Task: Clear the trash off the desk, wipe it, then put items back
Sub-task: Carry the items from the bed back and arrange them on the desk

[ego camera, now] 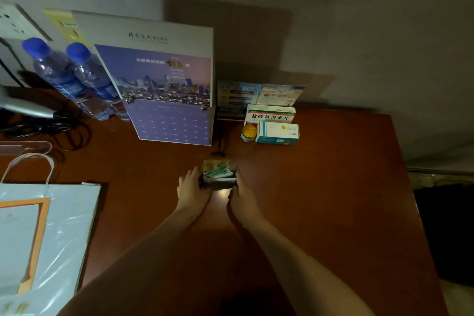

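Fingers of both hands grip one dark sachet box (pixel 218 179); left hand (pixel 191 188), right hand (pixel 242 196); two water bottles (pixel 77 77).

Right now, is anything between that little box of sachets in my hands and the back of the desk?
Partly. A dark razor-like item lies just behind the sachet box, with the calendar further back; the desk toward the right looks open.

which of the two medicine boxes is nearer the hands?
The blue-and-white box, in front beside the gold-lidded jar. The white box with the red and green stripe sits behind it, closer to the wall.
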A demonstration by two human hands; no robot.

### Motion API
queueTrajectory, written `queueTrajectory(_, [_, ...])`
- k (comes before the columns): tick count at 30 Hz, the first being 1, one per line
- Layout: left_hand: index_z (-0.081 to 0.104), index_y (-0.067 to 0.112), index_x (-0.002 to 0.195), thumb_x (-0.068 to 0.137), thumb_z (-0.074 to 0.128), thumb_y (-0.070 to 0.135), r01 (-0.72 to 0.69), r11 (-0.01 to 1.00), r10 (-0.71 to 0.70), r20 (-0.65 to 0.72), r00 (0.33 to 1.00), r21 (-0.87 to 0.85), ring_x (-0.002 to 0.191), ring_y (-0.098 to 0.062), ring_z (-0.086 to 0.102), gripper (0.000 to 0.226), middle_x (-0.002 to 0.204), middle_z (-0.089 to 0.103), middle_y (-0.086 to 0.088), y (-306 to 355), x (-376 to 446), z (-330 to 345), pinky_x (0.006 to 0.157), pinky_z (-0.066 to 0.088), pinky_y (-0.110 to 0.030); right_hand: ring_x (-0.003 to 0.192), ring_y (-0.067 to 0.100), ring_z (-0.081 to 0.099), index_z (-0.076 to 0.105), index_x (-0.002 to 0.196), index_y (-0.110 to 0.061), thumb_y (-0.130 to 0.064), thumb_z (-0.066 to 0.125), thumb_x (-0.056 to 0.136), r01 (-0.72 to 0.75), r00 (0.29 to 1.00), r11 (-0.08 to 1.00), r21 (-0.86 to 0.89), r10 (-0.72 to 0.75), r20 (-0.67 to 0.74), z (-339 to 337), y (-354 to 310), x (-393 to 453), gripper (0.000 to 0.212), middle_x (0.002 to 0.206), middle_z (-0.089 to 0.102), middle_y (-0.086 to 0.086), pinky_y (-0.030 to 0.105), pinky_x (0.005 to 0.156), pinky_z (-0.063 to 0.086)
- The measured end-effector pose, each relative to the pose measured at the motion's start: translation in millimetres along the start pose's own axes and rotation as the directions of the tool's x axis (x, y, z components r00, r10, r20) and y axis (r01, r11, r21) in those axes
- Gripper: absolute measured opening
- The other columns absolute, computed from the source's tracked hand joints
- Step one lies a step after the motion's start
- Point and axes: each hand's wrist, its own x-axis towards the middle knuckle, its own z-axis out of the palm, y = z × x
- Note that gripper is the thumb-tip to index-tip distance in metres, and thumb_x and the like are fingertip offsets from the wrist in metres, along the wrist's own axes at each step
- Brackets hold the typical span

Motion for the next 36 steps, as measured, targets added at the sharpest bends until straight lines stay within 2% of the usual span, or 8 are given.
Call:
queueTrajectory(2, [0.049, 0.003, 0.124, 0.087, 0.059, -0.001, 0.000, 0.975, 0.003, 0.013, 1.000, -0.222, 0.121, -0.027, 0.049, 0.039, 0.121, 0.057, -0.009, -1, -1, 3, 0.091, 0.043, -0.033, 0.127, 0.021, 0.045, 0.008, 0.152, -0.016, -0.008, 0.030, 0.102, 0.020, 0.999, 1.000, 0.024, -0.021, 0.029, 0, -4, -2, 0.055, 0.140, 0.046, 0.009, 0.013, 0.091, 0.032])
queueTrajectory(5, [0.051, 0.012, 0.114, 0.083, 0.060, -0.006, -0.019, 0.960, 0.029, 0.032, 0.999, -0.278, 0.112, -0.023, 0.057, 0.037, 0.104, 0.057, 0.005, -5, 0, 6, 0.087, 0.048, -0.032, 0.103, 0.016, 0.052, 0.021, 0.148, -0.010, -0.010, 0.040, 0.099, 0.035, 0.998, 0.996, 0.079, -0.039, 0.042, -1, -9, -1, 0.052, 0.119, 0.054, 0.007, 0.016, 0.079, 0.039])
queueTrajectory(8, [0.050, 0.015, 0.116, 0.080, 0.059, -0.006, -0.061, 0.991, 0.068, 0.052, 0.996, -0.122, 0.113, -0.022, 0.048, 0.043, 0.099, 0.050, 0.008, -6, 2, 9, 0.091, 0.041, -0.033, 0.093, 0.012, 0.056, 0.037, 0.139, -0.015, -0.011, 0.041, 0.097, 0.052, 0.998, 0.995, 0.088, -0.054, 0.020, 4, -7, 3, 0.042, 0.118, 0.060, 0.006, 0.025, 0.079, 0.045])
queueTrajectory(11, [0.044, 0.019, 0.127, 0.081, 0.060, 0.008, -0.072, 0.993, 0.074, -0.015, 0.997, 0.098, 0.118, -0.021, 0.037, 0.050, 0.122, 0.048, 0.001, -8, 3, 10, 0.092, 0.028, -0.032, 0.104, 0.021, 0.060, 0.046, 0.131, -0.015, -0.009, 0.042, 0.096, 0.036, 0.999, 0.997, 0.069, -0.033, -0.032, 6, -3, 6, 0.035, 0.115, 0.062, 0.005, 0.033, 0.088, 0.049])
queueTrajectory(16, [0.044, 0.013, 0.137, 0.091, 0.055, 0.024, -0.138, 0.950, 0.160, -0.057, 0.985, 0.279, 0.121, -0.026, 0.034, 0.048, 0.136, 0.044, -0.005, -17, 4, 2, 0.094, 0.027, -0.033, 0.106, 0.016, 0.058, 0.051, 0.121, -0.008, -0.004, 0.046, 0.094, 0.095, 0.994, 0.993, 0.072, -0.091, -0.061, 2, -1, 9, 0.028, 0.115, 0.061, 0.005, 0.018, 0.088, 0.046])
queueTrajectory(22, [0.059, 0.010, 0.120, 0.084, 0.061, 0.000, -0.250, 0.968, 0.247, -0.075, 0.966, -0.032, 0.105, -0.016, 0.051, 0.038, 0.113, 0.056, -0.003, -19, 7, -1, 0.081, 0.036, -0.017, 0.112, 0.016, 0.054, 0.044, 0.133, -0.012, -0.008, 0.043, 0.096, 0.135, 0.990, 0.989, 0.065, -0.131, -0.059, 6, -1, 7, 0.037, 0.122, 0.057, 0.005, 0.024, 0.093, 0.043])
queueTrajectory(30, [0.053, 0.010, 0.121, 0.089, 0.054, -0.002, -0.112, 0.974, 0.120, 0.029, 0.992, -0.199, 0.108, -0.017, 0.057, 0.034, 0.115, 0.059, -0.003, -16, 5, 2, 0.087, 0.045, -0.022, 0.109, 0.010, 0.048, 0.041, 0.136, -0.007, -0.003, 0.040, 0.097, 0.053, 0.997, 0.998, 0.041, -0.050, -0.055, 11, 5, 11, 0.039, 0.124, 0.053, 0.003, -0.008, 0.070, 0.031])
queueTrajectory(36, [0.054, 0.010, 0.124, 0.091, 0.058, 0.012, -0.064, 0.947, 0.073, 0.018, 0.997, -0.315, 0.096, -0.005, 0.054, 0.033, 0.113, 0.061, 0.001, 1, 13, 1, 0.074, 0.041, -0.009, 0.103, 0.013, 0.060, 0.059, 0.121, -0.010, -0.011, 0.050, 0.096, 0.072, 0.988, 0.980, 0.184, -0.045, -0.145, 2, 3, 21, 0.026, 0.113, 0.064, 0.001, 0.005, 0.077, 0.043])
